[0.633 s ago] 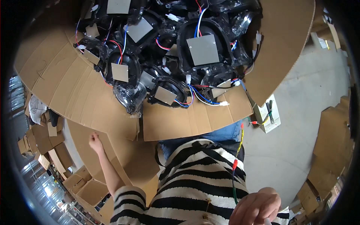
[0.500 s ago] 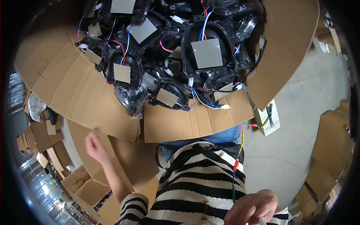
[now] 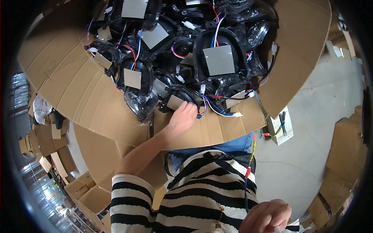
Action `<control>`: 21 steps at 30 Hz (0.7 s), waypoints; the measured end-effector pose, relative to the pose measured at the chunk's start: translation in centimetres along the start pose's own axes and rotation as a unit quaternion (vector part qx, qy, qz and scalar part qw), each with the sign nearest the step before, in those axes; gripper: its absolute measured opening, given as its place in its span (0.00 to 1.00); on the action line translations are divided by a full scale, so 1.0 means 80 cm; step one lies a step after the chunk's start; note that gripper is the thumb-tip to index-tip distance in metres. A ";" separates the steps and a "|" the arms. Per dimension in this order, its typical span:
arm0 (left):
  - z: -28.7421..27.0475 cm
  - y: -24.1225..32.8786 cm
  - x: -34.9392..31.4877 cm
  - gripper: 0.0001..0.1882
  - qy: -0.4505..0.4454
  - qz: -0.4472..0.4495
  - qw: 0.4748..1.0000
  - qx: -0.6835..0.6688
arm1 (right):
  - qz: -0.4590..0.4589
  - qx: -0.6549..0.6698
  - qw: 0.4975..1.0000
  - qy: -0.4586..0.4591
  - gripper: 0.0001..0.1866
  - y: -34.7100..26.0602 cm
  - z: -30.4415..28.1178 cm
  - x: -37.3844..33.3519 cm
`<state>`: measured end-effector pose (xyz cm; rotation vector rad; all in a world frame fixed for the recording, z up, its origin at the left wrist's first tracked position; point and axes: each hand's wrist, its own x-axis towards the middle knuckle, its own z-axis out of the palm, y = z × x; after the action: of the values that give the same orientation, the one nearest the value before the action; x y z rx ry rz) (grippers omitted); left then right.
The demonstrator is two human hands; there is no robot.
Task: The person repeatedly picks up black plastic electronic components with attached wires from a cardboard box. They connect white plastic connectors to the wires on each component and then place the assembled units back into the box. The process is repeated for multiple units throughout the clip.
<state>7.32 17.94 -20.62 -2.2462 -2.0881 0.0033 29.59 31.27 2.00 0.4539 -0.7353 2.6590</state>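
Observation:
My left hand (image 3: 182, 119) reaches over the front flap with fingers curled at the edge of a black lamp housing (image 3: 191, 94), beside its grey metal plate (image 3: 175, 102). Red, blue and white wires (image 3: 206, 106) with white connectors trail from the housing just right of the fingers. At the lower edge, near my body, my right hand (image 3: 268, 217) is closed. A small white tip (image 3: 277, 229) shows below its fingers; the rest of what it holds is hidden. A thin lead (image 3: 248, 173) with yellow, red and green parts hangs down toward this hand.
A big open cardboard box (image 3: 217, 130) holds several similar black lamp housings with metal plates. At right, a white box (image 3: 285, 130) with a dark-handled tool stands on the grey floor (image 3: 307, 97). More cardboard boxes (image 3: 91, 198) lie at lower left and along the right side.
My left hand has moved up and right from beside the box to the black lamp housing. My right hand stays low, closed as before. The whole view has shifted slightly.

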 end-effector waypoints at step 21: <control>-0.151 0.023 0.005 0.14 -0.013 -0.358 0.599 -0.716 | 0.080 0.014 0.997 0.011 0.08 0.013 -0.003 0.021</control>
<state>9.84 17.57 -8.63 -1.0870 -3.2850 -2.4026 27.63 30.98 2.01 0.3885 -0.7591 2.8208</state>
